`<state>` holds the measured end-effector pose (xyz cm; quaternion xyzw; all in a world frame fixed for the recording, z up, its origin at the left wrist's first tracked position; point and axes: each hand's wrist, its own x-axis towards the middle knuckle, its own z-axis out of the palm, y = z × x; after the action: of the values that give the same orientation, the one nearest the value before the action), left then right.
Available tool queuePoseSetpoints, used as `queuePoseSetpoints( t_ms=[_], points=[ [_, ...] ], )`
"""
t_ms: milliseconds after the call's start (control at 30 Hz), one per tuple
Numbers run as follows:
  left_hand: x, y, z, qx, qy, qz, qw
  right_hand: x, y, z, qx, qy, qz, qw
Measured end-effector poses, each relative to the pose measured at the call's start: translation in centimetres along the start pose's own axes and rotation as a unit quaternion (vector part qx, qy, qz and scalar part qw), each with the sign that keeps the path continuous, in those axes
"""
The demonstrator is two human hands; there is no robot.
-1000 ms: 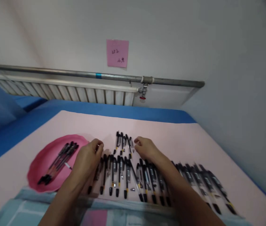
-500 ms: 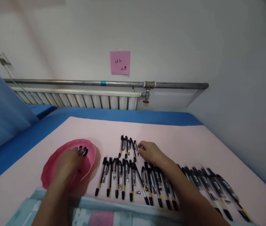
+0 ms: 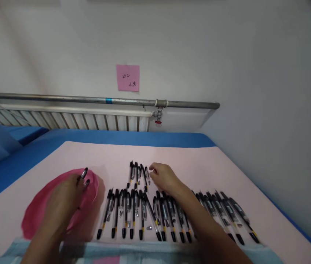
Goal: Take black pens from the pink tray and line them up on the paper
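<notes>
My left hand (image 3: 64, 200) is closed over the pink plate (image 3: 30, 212), pinching a short pen barrel (image 3: 83, 173) with a clear body and black end. A second similar black piece (image 3: 86, 184) shows just below the fingers; I cannot tell whether it is held. On the pink sheet, my right hand (image 3: 164, 176) hovers or rests beside the far group of pen parts, fingers curled. Anything between those fingertips is too small to make out. That group holds black-ended refills (image 3: 131, 175), short clear barrels (image 3: 139, 171) and small metal tips (image 3: 149, 182).
A longer row of pen parts (image 3: 132, 216) lies nearer me, and more parts (image 3: 227, 211) continue right, partly behind my right forearm. Patterned light-blue cloth (image 3: 133, 249) borders the near edge. A radiator (image 3: 89, 120) and pipe (image 3: 70, 99) run along the wall behind.
The view has turned right, so everything sits further left. My left hand has lifted slightly with the pen barrel above the plate. My right hand stays beside the far group.
</notes>
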<state>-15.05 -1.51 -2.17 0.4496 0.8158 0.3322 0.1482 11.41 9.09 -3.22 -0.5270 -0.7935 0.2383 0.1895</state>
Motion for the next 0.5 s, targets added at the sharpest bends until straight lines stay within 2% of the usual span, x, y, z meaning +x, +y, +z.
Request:
queuePoseSetpoints(
  t_ms=[67,100,167,200,300,400,500],
  points=[
    [-1.1,2.0,0.4,-0.047,-0.015,-0.008,0.999,-0.6,-1.4,-0.6,0.063,0.029,-0.038,0.997],
    [-1.8,3.1,0.9,-0.12,-0.06,-0.004,0.991,-1.1,-2.2,-0.9,0.11,0.036,-0.054,0.992],
    [-3.4,5.2,2.3,-0.301,-0.153,-0.024,0.941,-2.4,-3.6,-1.5,0.213,0.03,-0.073,0.974],
    [-4.3,6.2,3.2,-0.356,-0.208,-0.038,0.91,-3.2,-4.2,-1.8,0.255,0.025,-0.077,0.964],
    [-6.5,9.2,5.4,-0.423,-0.302,-0.046,0.853,-5.4,-4.8,-2.2,0.374,0.012,-0.046,0.926],
    [-8.0,11.6,7.1,-0.415,-0.396,-0.033,0.819,-6.6,-3.5,-2.2,0.498,0.036,0.003,0.867],
    [-8.6,12.9,8.4,-0.401,-0.446,-0.058,0.798,-6.6,-1.0,-2.4,0.613,0.122,0.04,0.779]
  ],
)
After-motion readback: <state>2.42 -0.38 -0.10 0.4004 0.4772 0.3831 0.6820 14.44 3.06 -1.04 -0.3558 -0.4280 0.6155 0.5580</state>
